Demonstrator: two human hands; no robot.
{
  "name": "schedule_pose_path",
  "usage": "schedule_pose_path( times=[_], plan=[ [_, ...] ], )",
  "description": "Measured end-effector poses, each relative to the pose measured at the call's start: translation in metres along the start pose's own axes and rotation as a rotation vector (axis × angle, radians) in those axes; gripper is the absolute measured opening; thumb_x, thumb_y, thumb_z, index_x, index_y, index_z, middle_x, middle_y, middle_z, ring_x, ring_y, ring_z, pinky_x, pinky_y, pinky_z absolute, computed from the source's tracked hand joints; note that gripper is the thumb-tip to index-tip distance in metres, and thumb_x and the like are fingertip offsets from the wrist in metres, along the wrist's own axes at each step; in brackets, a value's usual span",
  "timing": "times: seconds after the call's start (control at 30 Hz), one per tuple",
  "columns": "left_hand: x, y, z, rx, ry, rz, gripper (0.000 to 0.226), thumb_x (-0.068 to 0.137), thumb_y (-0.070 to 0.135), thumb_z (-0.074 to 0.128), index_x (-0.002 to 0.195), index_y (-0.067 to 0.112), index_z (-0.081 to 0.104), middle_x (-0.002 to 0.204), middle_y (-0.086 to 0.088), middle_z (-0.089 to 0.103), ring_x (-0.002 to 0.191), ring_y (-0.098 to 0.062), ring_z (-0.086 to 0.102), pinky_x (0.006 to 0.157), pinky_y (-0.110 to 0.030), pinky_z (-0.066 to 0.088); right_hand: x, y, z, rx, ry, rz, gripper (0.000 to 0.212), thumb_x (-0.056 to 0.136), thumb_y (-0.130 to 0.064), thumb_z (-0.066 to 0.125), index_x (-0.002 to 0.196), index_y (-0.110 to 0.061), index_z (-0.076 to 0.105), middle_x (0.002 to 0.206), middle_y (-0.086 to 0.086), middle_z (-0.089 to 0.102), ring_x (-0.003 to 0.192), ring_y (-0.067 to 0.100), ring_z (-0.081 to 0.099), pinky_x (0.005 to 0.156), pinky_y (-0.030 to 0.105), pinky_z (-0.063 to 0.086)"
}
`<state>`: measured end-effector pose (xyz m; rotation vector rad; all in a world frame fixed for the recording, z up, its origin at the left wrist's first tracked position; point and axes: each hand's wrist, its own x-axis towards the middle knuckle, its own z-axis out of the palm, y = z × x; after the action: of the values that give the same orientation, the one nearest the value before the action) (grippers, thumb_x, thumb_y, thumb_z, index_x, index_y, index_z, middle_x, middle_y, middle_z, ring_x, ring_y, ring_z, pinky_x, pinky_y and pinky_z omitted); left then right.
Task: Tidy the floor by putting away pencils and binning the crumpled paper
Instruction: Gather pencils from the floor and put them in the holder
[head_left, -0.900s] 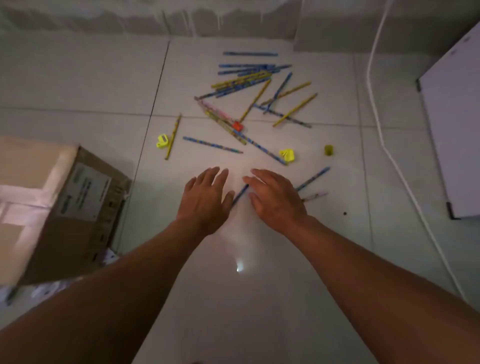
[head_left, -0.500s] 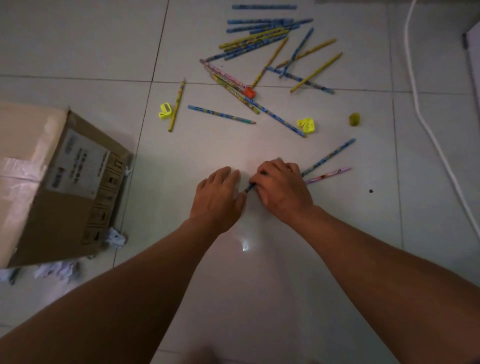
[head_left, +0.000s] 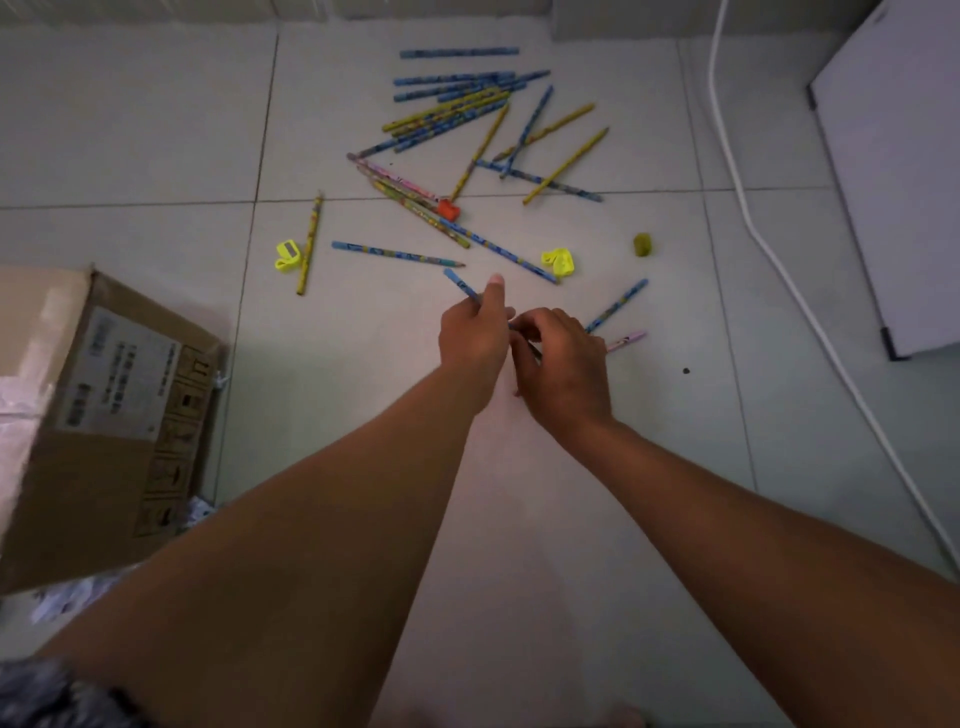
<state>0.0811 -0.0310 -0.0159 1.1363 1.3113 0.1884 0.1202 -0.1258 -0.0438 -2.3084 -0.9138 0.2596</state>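
The job is only just beginning. The left hand (head_left: 475, 338) is holding one blue pencil (head_left: 460, 285), with its fingers (head_left: 493, 293) pinching it, and the pencil's far end is sticking out up and to the left. The right hand (head_left: 563, 364) is right beside it, touching the same pencil lower down, and its fingers are curling in around it. So one pencil is getting picked up, and nothing looks put away yet.

Lots of work is waiting. A big pile of pencils (head_left: 467, 114) is lying on the floor (head_left: 130, 130) farther away, blue ones and yellow ones crossing over each other. One yellow pencil (head_left: 310, 244) is lying alone on the left, next to a yellow sharpener (head_left: 287, 255). Another blue pencil (head_left: 618, 305) and a pink pencil (head_left: 626, 340) are lying just past the right hand. An orange sharpener (head_left: 448, 209) is sitting among the pencils.

A cardboard box (head_left: 104, 415) is sitting on the left. I cannot see inside it, so I cannot tell what is in it. Crumpled paper (head_left: 78, 597) is lying on the floor beside the box, near its bottom edge, still not in a bin. No bin and no pencil holder are showing here.
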Motion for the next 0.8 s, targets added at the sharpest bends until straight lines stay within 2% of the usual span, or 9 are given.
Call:
schedule_pose_path(
  times=[0.07, 0.17, 0.37, 0.43, 0.5, 0.6, 0.67, 0.73, 0.8],
  plan=[
    [0.0, 0.0, 0.01, -0.079, -0.037, 0.017, 0.032, 0.103, 0.039, 0.048, 0.102, 0.014, 0.068, 0.098, -0.003, 0.076, 0.09, -0.017, 0.072, 0.093, -0.038, 0.057, -0.004, 0.011, -0.005, 0.046, 0.022, -0.004, 0.012, 0.094, -0.026, 0.056, 0.102, -0.023, 0.065, 0.099, -0.002, 0.067, 0.096, 0.023, 0.061, 0.082, 0.047, 0.048],
    [-0.003, -0.003, 0.022, -0.146, -0.066, -0.005, 0.034, 0.107, 0.031, 0.041, 0.114, 0.006, 0.063, 0.095, -0.009, 0.074, 0.074, -0.015, 0.071, 0.076, -0.028, 0.058, -0.011, 0.029, -0.011, 0.028, 0.072, -0.019, 0.018, 0.095, -0.028, 0.051, 0.104, -0.022, 0.065, 0.099, 0.0, 0.066, 0.095, 0.025, 0.062, 0.078, 0.045, 0.049],
    [0.002, -0.012, 0.027, -0.009, -0.012, 0.008, 0.035, 0.107, 0.03, 0.037, 0.111, 0.005, 0.061, 0.071, -0.008, 0.065, 0.056, -0.019, 0.061, 0.066, -0.033, 0.055, -0.027, 0.073, -0.021, -0.314, 0.075, -0.055, 0.04, 0.08, -0.017, 0.045, 0.112, -0.015, 0.068, 0.109, 0.002, 0.068, 0.103, 0.029, 0.062, 0.079, 0.04, 0.044],
    [0.004, -0.016, 0.027, 0.153, 0.017, 0.03, 0.038, 0.105, 0.034, 0.04, 0.108, 0.009, 0.068, 0.082, -0.01, 0.065, 0.07, -0.026, 0.064, 0.08, -0.039, 0.059, -0.031, 0.083, -0.021, -0.37, 0.049, -0.107, 0.038, 0.079, -0.016, 0.048, 0.11, -0.016, 0.069, 0.111, 0.001, 0.068, 0.105, 0.027, 0.061, 0.081, 0.04, 0.045],
    [0.005, -0.021, 0.024, 0.313, 0.03, 0.033, 0.038, 0.103, 0.035, 0.042, 0.108, 0.011, 0.072, 0.097, -0.01, 0.067, 0.091, -0.031, 0.065, 0.088, -0.039, 0.055, -0.03, 0.088, -0.021, -0.414, 0.039, -0.14, 0.031, 0.079, -0.014, 0.055, 0.106, -0.018, 0.07, 0.109, 0.0, 0.068, 0.103, 0.027, 0.061, 0.082, 0.04, 0.044],
    [0.006, -0.026, 0.019, 0.383, 0.026, -0.029, 0.035, 0.099, 0.033, 0.049, 0.111, 0.01, 0.072, 0.103, -0.006, 0.067, 0.091, -0.026, 0.061, 0.079, -0.031, 0.046, -0.024, 0.089, -0.024, -0.493, -0.005, -0.145, 0.014, 0.081, -0.018, 0.062, 0.091, -0.022, 0.071, 0.092, -0.001, 0.065, 0.092, 0.028, 0.059, 0.077, 0.04, 0.038],
    [0.007, -0.027, 0.016, 0.385, 0.024, -0.06, 0.035, 0.094, 0.036, 0.055, 0.109, 0.01, 0.072, 0.108, -0.006, 0.07, 0.093, -0.026, 0.062, 0.081, -0.03, 0.047, -0.021, 0.086, -0.026, -0.495, -0.045, -0.137, 0.005, 0.082, -0.021, 0.064, 0.082, -0.022, 0.069, 0.086, 0.0, 0.064, 0.089, 0.029, 0.058, 0.075, 0.04, 0.034],
    [0.007, -0.028, 0.015, 0.367, 0.04, -0.066, 0.036, 0.09, 0.042, 0.062, 0.101, 0.01, 0.071, 0.104, -0.006, 0.069, 0.095, -0.027, 0.063, 0.088, -0.033, 0.051, -0.02, 0.082, -0.026, -0.457, -0.098, -0.089, 0.004, 0.086, -0.021, 0.064, 0.083, -0.021, 0.067, 0.087, 0.001, 0.064, 0.09, 0.03, 0.058, 0.076, 0.041, 0.033],
    [0.007, -0.025, 0.015, 0.349, 0.07, -0.066, 0.04, 0.086, 0.051, 0.067, 0.089, 0.012, 0.065, 0.095, -0.006, 0.064, 0.093, -0.028, 0.061, 0.09, -0.036, 0.052, -0.022, 0.076, -0.027, -0.372, -0.147, 0.049, 0.007, 0.091, -0.025, 0.059, 0.091, -0.022, 0.065, 0.095, 0.001, 0.064, 0.096, 0.028, 0.057, 0.079, 0.041, 0.034]
  ],
)
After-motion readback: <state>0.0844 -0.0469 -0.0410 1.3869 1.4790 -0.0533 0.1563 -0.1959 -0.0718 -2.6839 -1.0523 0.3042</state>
